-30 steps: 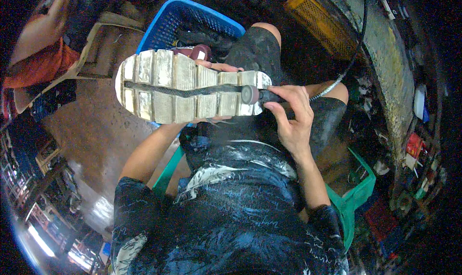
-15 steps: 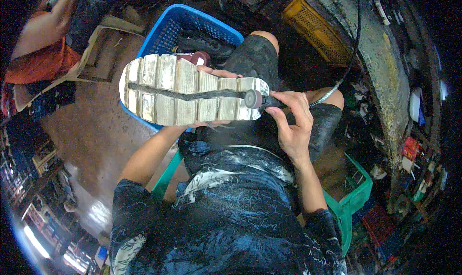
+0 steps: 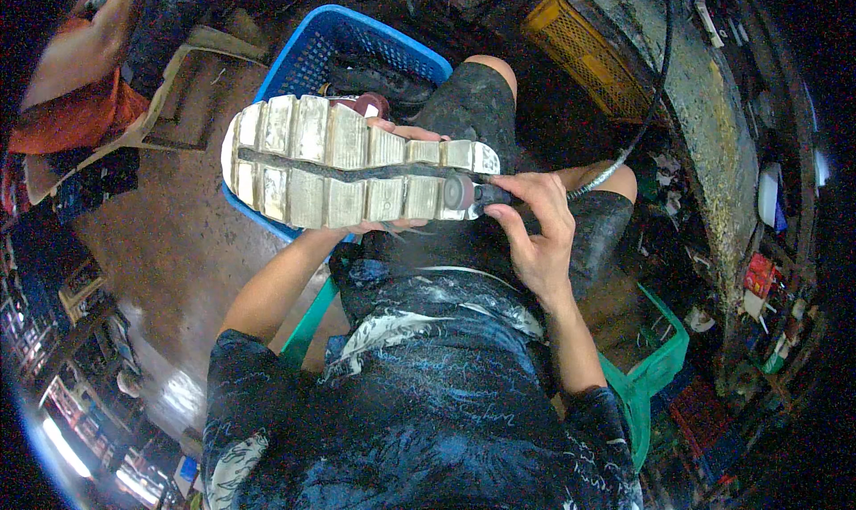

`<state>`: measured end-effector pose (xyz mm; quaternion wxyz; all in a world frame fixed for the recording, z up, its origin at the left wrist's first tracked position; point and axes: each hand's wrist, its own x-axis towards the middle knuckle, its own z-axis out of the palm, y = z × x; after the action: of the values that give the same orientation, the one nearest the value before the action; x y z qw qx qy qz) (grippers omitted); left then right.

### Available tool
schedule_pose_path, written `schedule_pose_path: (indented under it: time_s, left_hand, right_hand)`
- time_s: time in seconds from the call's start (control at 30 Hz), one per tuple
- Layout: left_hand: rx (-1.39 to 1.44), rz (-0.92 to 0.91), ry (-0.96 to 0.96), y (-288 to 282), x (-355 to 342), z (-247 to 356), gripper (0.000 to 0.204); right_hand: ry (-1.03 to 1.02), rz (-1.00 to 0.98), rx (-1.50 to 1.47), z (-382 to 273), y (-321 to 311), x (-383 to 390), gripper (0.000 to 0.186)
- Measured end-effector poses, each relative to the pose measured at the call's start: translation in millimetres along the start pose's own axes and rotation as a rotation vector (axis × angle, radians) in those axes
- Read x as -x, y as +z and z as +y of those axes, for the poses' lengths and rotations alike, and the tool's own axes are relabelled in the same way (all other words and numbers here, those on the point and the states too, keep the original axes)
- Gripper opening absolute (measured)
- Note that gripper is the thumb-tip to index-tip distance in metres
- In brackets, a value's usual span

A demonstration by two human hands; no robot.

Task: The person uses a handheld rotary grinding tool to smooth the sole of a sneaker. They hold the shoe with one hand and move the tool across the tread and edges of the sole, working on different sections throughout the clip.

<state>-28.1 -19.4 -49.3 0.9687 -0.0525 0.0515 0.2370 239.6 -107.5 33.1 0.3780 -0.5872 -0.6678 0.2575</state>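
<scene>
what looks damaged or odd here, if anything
The sole looks worn or stained: its tread is patchy, chalky white in places and dingy grey-beige in others. The shorts carry pale, dusty-looking smudges. I can't make out any clear spill.

two hands [image 3: 546, 229]; one sole [image 3: 346, 162]; one rotary tool [image 3: 462, 192]; one blue basket [image 3: 299, 61]

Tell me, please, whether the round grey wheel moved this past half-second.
Yes, slightly: the wheel shifted left and down, away from the yellow plastic crate.
</scene>
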Motion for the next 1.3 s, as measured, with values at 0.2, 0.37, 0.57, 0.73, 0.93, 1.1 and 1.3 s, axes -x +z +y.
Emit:
schedule_pose_path:
  time_s: [0.2, 0.37, 0.57, 0.73, 0.93, 1.1, 1.3]
  left_hand:
    - [-0.191, 0.225, 0.083, 7, 3, -2, 0.074]
    - [-0.081, 0.17, 0.05, -3, 1, 0, 0.072]
    - [0.227, -0.068, -0.089, -16, -3, 0, 0.072]
    - [0.019, 0.083, 0.047, -17, 5, -3, 0.073]
    - [0.007, 0.117, 0.011, 10, -6, -2, 0.072]
    - [0.187, 0.56, 0.145, 29, -6, -7, 0.07]
    - [-0.632, 0.214, 0.159, 5, -1, -7, 0.069]
  right_hand:
    - [-0.04, -0.024, 0.034, -4, -6, 2, 0.03]
    - [-0.011, 0.037, -0.002, 2, -3, -5, 0.028]
    - [-0.004, 0.011, -0.006, 2, 0, -5, 0.029]
    - [-0.008, -0.029, 0.018, -3, -4, 1, 0.031]
    - [-0.032, -0.048, 0.041, -5, -10, 4, 0.03]
    - [-0.004, 0.005, 0.019, 1, -8, -3, 0.028]
    - [-0.021, -0.01, 0.023, 4, -4, -7, 0.028]
